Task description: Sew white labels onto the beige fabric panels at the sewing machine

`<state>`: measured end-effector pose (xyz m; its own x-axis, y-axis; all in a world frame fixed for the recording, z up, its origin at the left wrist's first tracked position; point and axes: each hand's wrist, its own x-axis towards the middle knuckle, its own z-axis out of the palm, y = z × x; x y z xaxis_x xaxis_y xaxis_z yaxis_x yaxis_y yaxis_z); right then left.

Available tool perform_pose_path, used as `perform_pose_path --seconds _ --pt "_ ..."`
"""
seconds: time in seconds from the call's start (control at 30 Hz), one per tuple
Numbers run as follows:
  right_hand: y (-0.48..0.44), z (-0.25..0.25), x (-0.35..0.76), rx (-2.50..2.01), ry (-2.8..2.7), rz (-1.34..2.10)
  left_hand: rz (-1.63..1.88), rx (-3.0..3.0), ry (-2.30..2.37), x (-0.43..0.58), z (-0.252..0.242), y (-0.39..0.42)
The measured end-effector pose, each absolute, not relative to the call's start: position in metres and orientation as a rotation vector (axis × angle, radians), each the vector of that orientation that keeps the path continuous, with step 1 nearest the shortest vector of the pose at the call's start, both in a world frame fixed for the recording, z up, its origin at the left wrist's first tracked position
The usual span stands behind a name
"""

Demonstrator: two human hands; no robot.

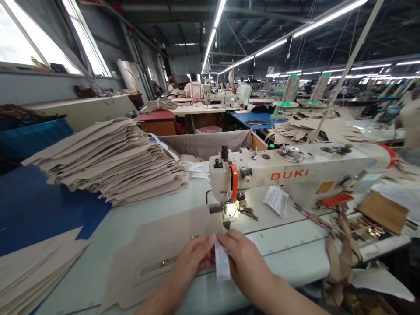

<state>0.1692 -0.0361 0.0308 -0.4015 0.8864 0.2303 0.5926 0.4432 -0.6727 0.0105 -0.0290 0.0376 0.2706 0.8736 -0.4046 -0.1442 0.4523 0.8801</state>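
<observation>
Both my hands meet in front of a white DUKI sewing machine [295, 170]. Between them hangs a small white label [222, 261] with faint print. My left hand [193, 258] pinches its upper left edge, and my right hand [244, 260] grips it from the right. Under my left forearm lies a flat beige fabric panel [157, 238] with a zipper [164, 263] set into it. The panel's far corner reaches near the lit needle area [229, 211]. More white labels [276, 201] rest in a small stack on the machine bed.
A tall stack of beige fabric pieces [131, 162] stands at left. Other pale panels [36, 267] lie at lower left. Scissors [310, 215], fabric strips [341, 249] and a tray of metal fittings [370, 229] are at right. Behind the machine is a cloth-lined bin [210, 144].
</observation>
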Motion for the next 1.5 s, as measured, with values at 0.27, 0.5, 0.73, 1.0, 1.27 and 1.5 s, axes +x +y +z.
perform_pose_path --seconds 0.27,0.5,0.73,1.0,1.27,1.5 --pt "-0.04 0.034 0.167 -1.219 -2.138 0.671 0.779 0.926 1.178 0.007 0.035 -0.021" --pt "-0.019 0.029 0.182 -1.129 -1.579 1.243 0.49 1.124 1.194 -0.007 0.053 -0.015" --pt "-0.001 0.024 0.177 -1.119 -1.348 1.647 0.305 1.374 1.237 -0.01 0.057 -0.007" --pt "-0.001 0.025 0.176 -1.171 -1.351 1.649 0.179 1.488 1.299 -0.013 0.059 0.004" --pt "0.017 0.007 0.171 -1.247 -1.266 1.67 0.645 2.415 1.417 -0.014 0.052 0.007" --pt "0.026 0.007 0.172 -1.283 -1.355 1.625 0.786 3.199 1.016 -0.005 0.031 0.001"
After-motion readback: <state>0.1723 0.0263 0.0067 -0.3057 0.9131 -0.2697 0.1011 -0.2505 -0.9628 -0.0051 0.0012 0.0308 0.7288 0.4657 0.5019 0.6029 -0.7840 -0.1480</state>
